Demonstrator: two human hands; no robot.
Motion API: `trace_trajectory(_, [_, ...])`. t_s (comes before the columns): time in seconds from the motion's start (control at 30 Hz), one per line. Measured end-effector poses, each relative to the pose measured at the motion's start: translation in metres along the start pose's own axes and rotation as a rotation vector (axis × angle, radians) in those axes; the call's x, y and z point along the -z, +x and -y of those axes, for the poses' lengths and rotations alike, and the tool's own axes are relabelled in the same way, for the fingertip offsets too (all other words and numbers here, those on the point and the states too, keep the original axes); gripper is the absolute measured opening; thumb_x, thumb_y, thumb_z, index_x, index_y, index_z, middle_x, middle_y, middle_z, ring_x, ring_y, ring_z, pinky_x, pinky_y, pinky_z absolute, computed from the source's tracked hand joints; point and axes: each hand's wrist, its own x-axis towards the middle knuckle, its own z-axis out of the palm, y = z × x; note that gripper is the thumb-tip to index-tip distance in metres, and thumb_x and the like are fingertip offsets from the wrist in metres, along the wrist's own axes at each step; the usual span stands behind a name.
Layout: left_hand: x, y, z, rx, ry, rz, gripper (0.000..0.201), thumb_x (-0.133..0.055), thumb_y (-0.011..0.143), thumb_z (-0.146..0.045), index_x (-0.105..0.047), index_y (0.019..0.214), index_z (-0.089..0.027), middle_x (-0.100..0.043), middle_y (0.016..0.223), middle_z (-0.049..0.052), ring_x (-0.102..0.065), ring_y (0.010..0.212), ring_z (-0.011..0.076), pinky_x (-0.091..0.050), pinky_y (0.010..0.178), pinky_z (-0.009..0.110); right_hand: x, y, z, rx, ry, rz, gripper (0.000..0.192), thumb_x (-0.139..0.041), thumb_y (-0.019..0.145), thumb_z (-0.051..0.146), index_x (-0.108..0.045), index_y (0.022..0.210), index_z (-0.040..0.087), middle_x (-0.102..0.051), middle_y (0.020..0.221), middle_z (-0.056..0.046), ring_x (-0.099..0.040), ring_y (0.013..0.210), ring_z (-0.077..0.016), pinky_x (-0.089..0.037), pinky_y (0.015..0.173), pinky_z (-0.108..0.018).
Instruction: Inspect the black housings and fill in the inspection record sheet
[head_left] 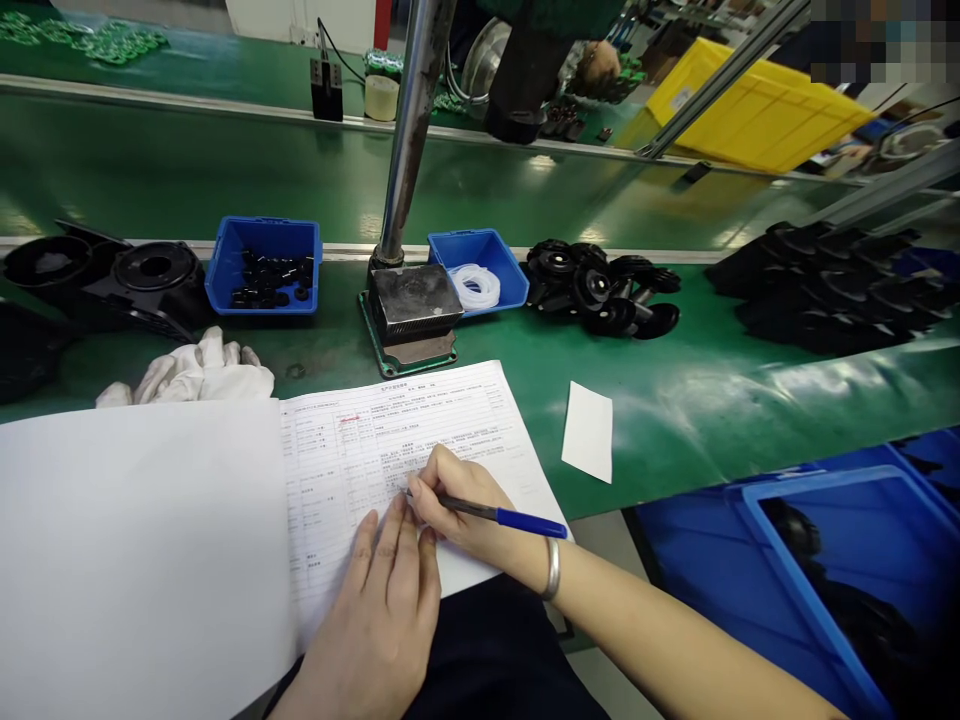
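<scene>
Printed form (390, 450) lies on the green table (675, 400), text too small to read, one red mark near its top left. Right hand (450, 500) pinched shut on a blue pen (487, 513), tip on the form's middle; silver bangle on that wrist. Left hand (382, 610) lies flat, fingers loosely spread, on the form's lower edge, holding nothing. Blank sheet (135, 540) overlaps the form's left side. Beyond the form: white gloves (195, 372), metal block (412, 300), two blue bins (262, 262) with small parts. Conveyor behind.
</scene>
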Motion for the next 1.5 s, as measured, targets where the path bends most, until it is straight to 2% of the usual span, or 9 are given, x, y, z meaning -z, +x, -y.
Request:
trace_trajectory(0.2, [0.003, 0.002, 0.001, -0.010, 0.024, 0.024, 0.038, -0.040, 0.087, -0.012, -0.057, 0.119, -0.001, -0.065, 0.121, 0.025, -0.058, 0.121, 0.0380, -0.051, 0.098, 0.050, -0.001, -0.001, 0.002, 0.022, -0.041, -0.087, 0.020, -0.045, 0.095, 0.031, -0.038, 0.078, 0.024, -0.054, 0.061, 0.003, -0.052, 0.050, -0.0135, -0.038, 0.049, -0.026])
trace_trajectory(0.3, [0.006, 0.001, 0.001, -0.019, 0.054, 0.058, 0.038, -0.042, 0.088, -0.015, -0.057, 0.121, -0.001, -0.065, 0.122, 0.025, -0.056, 0.124, 0.0376, -0.050, 0.100, 0.050, -0.001, -0.002, 0.002, 0.048, -0.014, -0.089, 0.021, -0.046, 0.096, 0.030, -0.039, 0.078, 0.024, -0.052, 0.059, 0.003, -0.051, 0.049, -0.0131, -0.038, 0.049, -0.026])
trace_trajectory(0.5, [0.010, -0.001, 0.004, -0.037, 0.087, 0.110, 0.039, -0.043, 0.089, -0.018, -0.056, 0.124, -0.003, -0.061, 0.128, 0.024, -0.050, 0.129, 0.0374, -0.049, 0.103, 0.048, -0.001, -0.004, 0.003, 0.013, 0.049, -0.113, 0.025, -0.045, 0.099, 0.035, -0.039, 0.078, 0.024, -0.055, 0.058, 0.003, -0.053, 0.049, -0.0137, -0.041, 0.050, -0.028])
trace_trajectory(0.63, [0.009, 0.000, 0.002, -0.027, 0.057, 0.082, 0.038, -0.042, 0.089, -0.017, -0.057, 0.122, -0.003, -0.058, 0.131, 0.026, -0.050, 0.129, 0.0385, -0.049, 0.102, 0.049, 0.000, -0.004, 0.004, 0.019, -0.010, -0.110, 0.023, -0.045, 0.098, 0.033, -0.039, 0.078, 0.024, -0.054, 0.058, 0.003, -0.052, 0.049, -0.0137, -0.040, 0.049, -0.027])
trace_trajectory(0.83, [0.002, 0.003, -0.005, 0.019, 0.010, 0.003, 0.037, -0.038, 0.087, -0.010, -0.059, 0.117, -0.002, -0.065, 0.120, 0.026, -0.058, 0.120, 0.0375, -0.055, 0.094, 0.049, 0.001, -0.006, 0.001, 0.042, -0.012, -0.102, 0.021, -0.044, 0.097, 0.032, -0.037, 0.079, 0.024, -0.053, 0.060, 0.003, -0.051, 0.050, -0.0133, -0.038, 0.051, -0.027])
trace_trajectory(1.07, [0.001, 0.001, -0.005, 0.012, 0.041, 0.039, 0.038, -0.042, 0.088, -0.014, -0.058, 0.121, -0.002, -0.063, 0.123, 0.025, -0.056, 0.123, 0.0376, -0.053, 0.098, 0.050, -0.001, -0.003, 0.000, 0.053, -0.094, -0.137, 0.020, -0.043, 0.096, 0.031, -0.037, 0.078, 0.024, -0.053, 0.060, 0.002, -0.052, 0.051, -0.0144, -0.037, 0.050, -0.026])
trace_trajectory(1.3, [0.005, -0.002, -0.002, -0.006, 0.078, 0.092, 0.038, -0.045, 0.090, -0.017, -0.057, 0.124, -0.004, -0.060, 0.130, 0.024, -0.050, 0.130, 0.0375, -0.049, 0.103, 0.049, 0.001, -0.001, 0.004, 0.074, -0.077, -0.110, 0.021, -0.043, 0.095, 0.028, -0.036, 0.075, 0.024, -0.048, 0.056, 0.004, -0.047, 0.046, -0.0122, -0.036, 0.047, -0.025])
trace_trajectory(1.5, [0.003, -0.001, -0.003, 0.000, 0.071, 0.101, 0.040, -0.046, 0.089, -0.016, -0.056, 0.126, -0.004, -0.061, 0.128, 0.024, -0.051, 0.129, 0.0378, -0.050, 0.102, 0.050, 0.003, -0.006, 0.004, 0.055, -0.029, -0.163, 0.022, -0.043, 0.097, 0.029, -0.038, 0.077, 0.023, -0.051, 0.058, 0.004, -0.050, 0.049, -0.0123, -0.038, 0.050, -0.025])
